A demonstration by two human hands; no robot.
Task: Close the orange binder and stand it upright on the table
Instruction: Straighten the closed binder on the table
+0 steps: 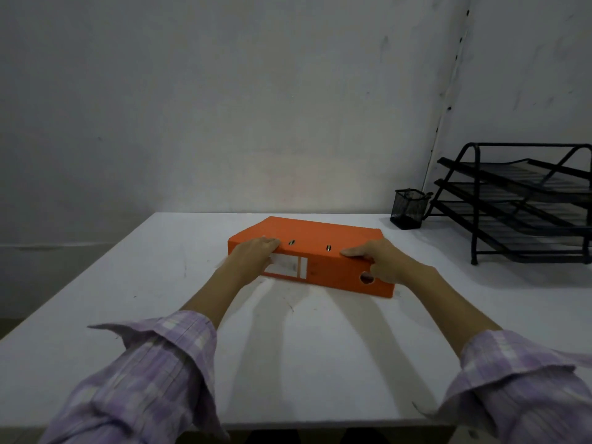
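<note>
The orange binder point(323, 233) lies flat and closed on the white table point(160, 283), its spine with a white label and a finger hole turned toward me. My left hand point(251, 257) grips the spine's left end, fingers over the top edge. Over at the spine's right end, just above the finger hole, my right hand point(381, 259) holds on with the thumb pressed on the top cover. Two small metal slots show on the cover between my hands.
A black mesh pen cup point(408, 208) stands at the back right of the table. A black three-tier wire letter tray point(525, 203) fills the far right. A grey wall runs close behind the table's rear edge.
</note>
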